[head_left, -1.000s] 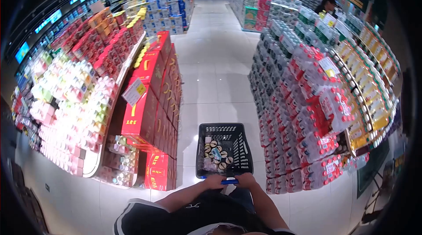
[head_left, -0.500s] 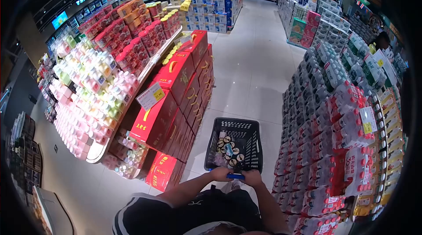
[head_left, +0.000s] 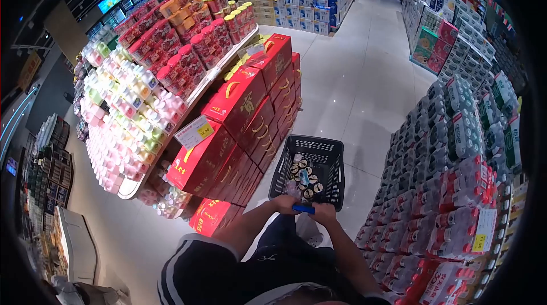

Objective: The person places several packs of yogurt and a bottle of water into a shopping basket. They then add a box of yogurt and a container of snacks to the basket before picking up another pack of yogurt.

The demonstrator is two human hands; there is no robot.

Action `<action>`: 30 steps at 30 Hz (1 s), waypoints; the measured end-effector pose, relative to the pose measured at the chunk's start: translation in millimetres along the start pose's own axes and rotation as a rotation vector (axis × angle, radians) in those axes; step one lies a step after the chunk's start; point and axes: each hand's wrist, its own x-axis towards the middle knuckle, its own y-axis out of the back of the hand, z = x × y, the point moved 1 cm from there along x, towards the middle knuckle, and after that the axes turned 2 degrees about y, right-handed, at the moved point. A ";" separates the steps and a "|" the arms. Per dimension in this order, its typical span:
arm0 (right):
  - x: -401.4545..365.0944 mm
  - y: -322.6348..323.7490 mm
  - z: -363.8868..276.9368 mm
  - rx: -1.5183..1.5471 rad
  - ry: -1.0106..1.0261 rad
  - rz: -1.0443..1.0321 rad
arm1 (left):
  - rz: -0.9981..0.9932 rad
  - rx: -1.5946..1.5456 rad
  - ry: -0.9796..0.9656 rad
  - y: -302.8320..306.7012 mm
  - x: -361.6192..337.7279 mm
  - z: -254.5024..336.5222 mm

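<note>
A black shopping basket [head_left: 337,162] with perforated walls stands before me, with a blue handle [head_left: 303,208] at its near end. My left hand [head_left: 284,204] is closed around the handle's left part. On the right part, my right hand [head_left: 324,212] grips it too, a short gap apart from the left. Inside the basket, several round-topped containers [head_left: 308,193] are gathered toward the near left side. A small blue-and-white packet [head_left: 304,176] lies on top of them. Near my left hand there is a clear, pinkish package [head_left: 292,187], whose kind I cannot make out.
Red gift boxes [head_left: 236,100] are stacked close on the left, beside a shelf of pastel bottles [head_left: 128,100] and red jars [head_left: 182,68]. Shrink-wrapped bottle packs [head_left: 433,191] line the right. The tiled aisle [head_left: 359,77] runs ahead past stacked blue-and-white cartons [head_left: 307,3].
The view has turned to the left, so the far cartons and right-hand stacks sit further right. The basket is nearer the red boxes in view. Both hands keep hold of the handle.
</note>
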 end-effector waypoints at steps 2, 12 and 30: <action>17.4 0.1 14.6 0.015 0.013 -0.028 | 0.042 0.026 -0.005 7.7 16.0 -10.3; 128.2 39.4 59.4 -0.048 -0.051 0.005 | 0.049 0.005 -0.037 111.3 92.9 -36.8; 282.2 85.6 139.0 -0.045 -0.070 0.112 | 0.079 0.037 -0.135 246.4 232.3 -93.8</action>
